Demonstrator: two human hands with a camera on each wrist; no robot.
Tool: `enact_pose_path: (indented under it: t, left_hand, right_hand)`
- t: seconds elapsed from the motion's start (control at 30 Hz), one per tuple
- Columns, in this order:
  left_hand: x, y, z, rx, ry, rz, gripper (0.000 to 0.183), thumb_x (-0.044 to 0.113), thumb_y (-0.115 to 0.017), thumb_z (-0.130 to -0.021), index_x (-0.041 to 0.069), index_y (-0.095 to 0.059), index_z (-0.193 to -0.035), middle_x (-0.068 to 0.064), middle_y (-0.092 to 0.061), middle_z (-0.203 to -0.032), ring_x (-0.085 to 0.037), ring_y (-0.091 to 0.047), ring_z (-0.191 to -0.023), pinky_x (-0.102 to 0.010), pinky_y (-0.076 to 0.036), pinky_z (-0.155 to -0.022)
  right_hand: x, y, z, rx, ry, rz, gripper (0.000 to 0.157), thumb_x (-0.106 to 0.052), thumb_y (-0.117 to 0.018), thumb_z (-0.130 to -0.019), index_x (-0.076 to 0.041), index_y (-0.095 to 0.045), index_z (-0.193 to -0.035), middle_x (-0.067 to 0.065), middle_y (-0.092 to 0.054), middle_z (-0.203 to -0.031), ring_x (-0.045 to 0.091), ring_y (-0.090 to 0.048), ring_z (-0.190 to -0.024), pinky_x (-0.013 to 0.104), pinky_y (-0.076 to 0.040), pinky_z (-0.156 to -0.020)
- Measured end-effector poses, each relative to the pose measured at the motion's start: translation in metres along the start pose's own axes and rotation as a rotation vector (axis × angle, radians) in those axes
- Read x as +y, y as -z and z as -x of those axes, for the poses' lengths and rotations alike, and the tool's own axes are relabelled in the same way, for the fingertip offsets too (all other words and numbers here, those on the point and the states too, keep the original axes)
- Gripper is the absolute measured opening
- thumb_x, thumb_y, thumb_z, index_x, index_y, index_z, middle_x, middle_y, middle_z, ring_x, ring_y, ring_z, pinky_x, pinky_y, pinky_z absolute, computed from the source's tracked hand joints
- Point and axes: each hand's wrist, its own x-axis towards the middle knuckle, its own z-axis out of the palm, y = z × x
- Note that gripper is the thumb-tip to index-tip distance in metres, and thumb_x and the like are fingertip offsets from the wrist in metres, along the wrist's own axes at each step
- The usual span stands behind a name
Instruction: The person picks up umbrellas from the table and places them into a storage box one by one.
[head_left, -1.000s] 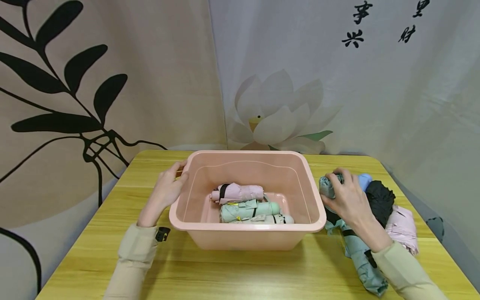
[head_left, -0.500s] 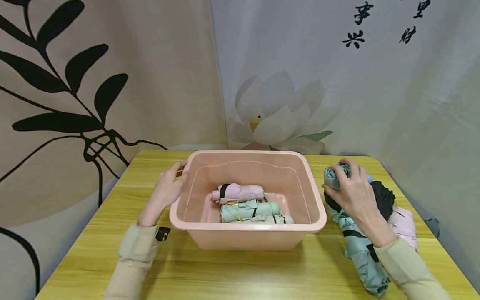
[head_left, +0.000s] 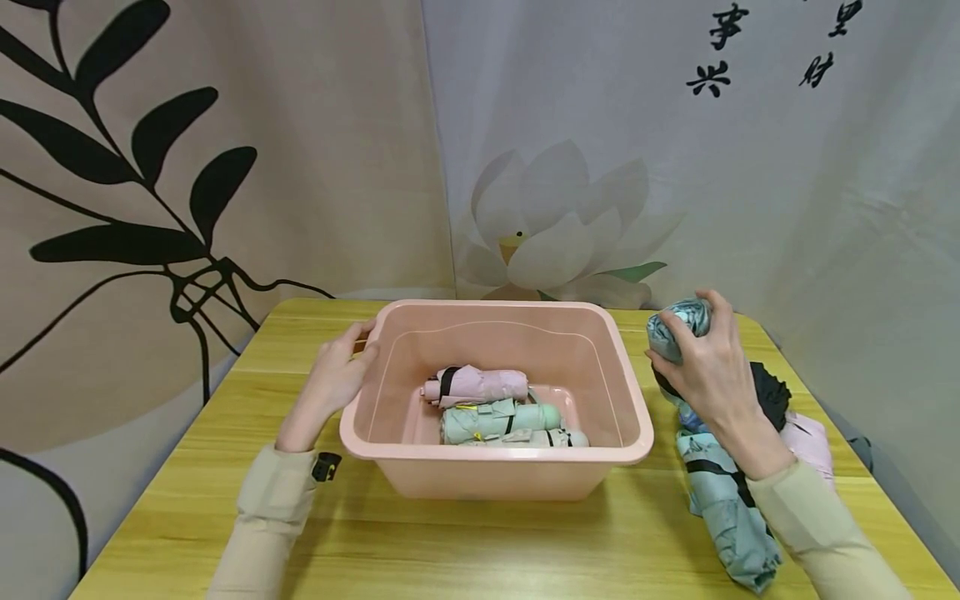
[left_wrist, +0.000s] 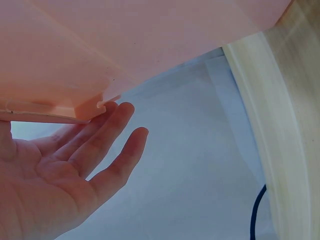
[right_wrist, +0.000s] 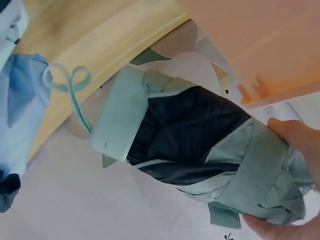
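My right hand grips a folded grey-green umbrella near one end, thumb and fingers on either side. It is held up beside the bin's right side, and a wrist loop dangles from the umbrella's far end. At the left rim of the pink plastic bin, my left hand rests its fingers against the edge; the left wrist view shows them long and loosely extended below the rim. Inside the bin lie a lilac umbrella, a mint umbrella and a pale one with a dark strap.
Right of the bin, more folded umbrellas lie together: a teal one, a black one, a pink one and a blue one. The wooden table backs onto a printed curtain.
My right hand has lifted the grey-green umbrella upward and slightly away from the other umbrellas. My left hand has stayed at the bin's rim.
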Motion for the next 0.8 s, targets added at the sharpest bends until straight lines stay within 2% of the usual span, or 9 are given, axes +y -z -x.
enact_pose_path:
  t: [0.2,0.43,0.8]
  left_hand:
    - [0.0,0.0,0.0,-0.007,0.009,0.004,0.049,0.025,-0.038,-0.101,0.005,-0.035,-0.145,-0.024,-0.045,-0.142,-0.04,-0.046,-0.129,-0.054,-0.041,-0.105]
    - [-0.001,0.0,0.001,-0.005,0.009,0.003,0.049,0.026,-0.038,-0.101,0.005,-0.035,-0.146,-0.025,-0.046,-0.142,-0.041,-0.046,-0.129,-0.054,-0.042,-0.104]
    - [-0.003,-0.001,0.0,-0.009,0.005,0.005,0.05,0.026,-0.037,-0.101,0.004,-0.034,-0.146,-0.025,-0.045,-0.142,-0.041,-0.046,-0.129,-0.053,-0.043,-0.103]
  right_hand:
    - [-0.002,0.001,-0.008,0.017,0.07,0.034,0.051,-0.007,-0.086,-0.063,-0.007,-0.064,-0.109,0.034,-0.042,-0.126,0.05,-0.046,-0.104,0.06,-0.051,-0.076]
    - [-0.007,0.003,-0.016,0.061,0.191,0.1,0.051,-0.008,-0.085,-0.063,-0.007,-0.064,-0.109,0.031,-0.047,-0.121,0.047,-0.047,-0.099,0.057,-0.055,-0.066]
    - [-0.02,0.006,-0.031,0.109,0.341,0.161,0.048,-0.013,-0.084,-0.067,-0.006,-0.065,-0.11,0.028,-0.049,-0.12,0.046,-0.048,-0.099,0.052,-0.056,-0.063]
